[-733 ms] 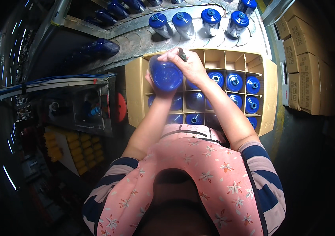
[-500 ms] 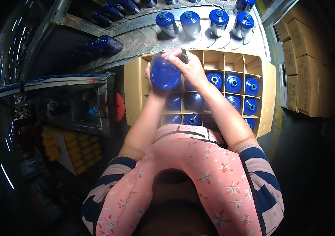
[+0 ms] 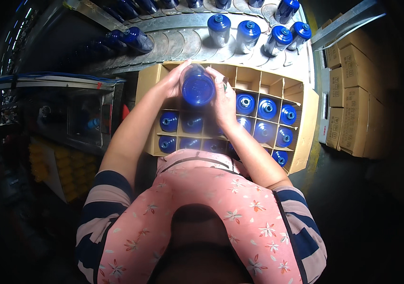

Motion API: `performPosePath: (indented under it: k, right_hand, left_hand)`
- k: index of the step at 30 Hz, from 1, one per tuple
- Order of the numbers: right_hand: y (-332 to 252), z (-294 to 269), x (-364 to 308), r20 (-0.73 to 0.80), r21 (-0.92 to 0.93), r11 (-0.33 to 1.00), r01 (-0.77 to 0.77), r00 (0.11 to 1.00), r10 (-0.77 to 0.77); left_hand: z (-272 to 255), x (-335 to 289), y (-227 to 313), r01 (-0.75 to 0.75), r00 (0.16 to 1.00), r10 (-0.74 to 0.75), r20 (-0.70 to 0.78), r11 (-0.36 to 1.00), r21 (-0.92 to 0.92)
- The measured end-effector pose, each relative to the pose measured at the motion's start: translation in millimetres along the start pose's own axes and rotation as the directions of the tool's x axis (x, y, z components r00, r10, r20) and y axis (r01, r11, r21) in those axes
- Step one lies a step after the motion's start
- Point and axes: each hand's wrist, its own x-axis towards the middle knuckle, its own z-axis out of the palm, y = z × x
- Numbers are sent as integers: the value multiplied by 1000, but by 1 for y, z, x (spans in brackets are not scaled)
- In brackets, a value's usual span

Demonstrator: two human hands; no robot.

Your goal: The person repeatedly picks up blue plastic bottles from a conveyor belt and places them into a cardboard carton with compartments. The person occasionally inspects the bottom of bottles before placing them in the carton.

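A blue glass bottle (image 3: pixel 198 90) is tipped with its round base toward me, held above an open carton. My left hand (image 3: pixel 172 83) is closed round its left side, partly hidden behind the glass. My right hand (image 3: pixel 223 102) grips the right side. A small dark, slim object (image 3: pixel 225 82) sticks out between the right hand's fingers; its kind is unclear. Below, the cardboard carton (image 3: pixel 306 137) has a grid of dividers, with blue bottles (image 3: pixel 267 109) standing neck-up in many cells. Several cells along its far side hold no bottle.
Beyond the carton runs a plated conveyor (image 3: pixel 176 45) carrying more blue bottles (image 3: pixel 248 35). A metal rail (image 3: pixel 349 23) rises at the far right. Stacked brown boxes (image 3: pixel 358 118) stand on the right. A dark machine frame (image 3: pixel 86 118) and yellow items (image 3: pixel 67 165) are on the left.
My left hand has come round to the bottle's left side, and my right hand has slid off its top to the right side. The view has shifted slightly; bottles on the conveyor have moved.
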Motion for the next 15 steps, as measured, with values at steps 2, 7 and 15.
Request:
performPosePath:
  k: [2,7,15]
  right_hand:
    - [4,2,-8,-4,-209,975,79,997,-81]
    - [11,4,-19,-81,-282,957,72,992,-99]
    - [8,2,-18,-122,-224,975,-3,992,-25]
  left_hand:
    - [-7,4,4,73,996,-80,48,988,133]
    - [-19,19,2,172,973,-209,99,941,293]
    - [-16,25,-3,165,973,-200,111,949,269]
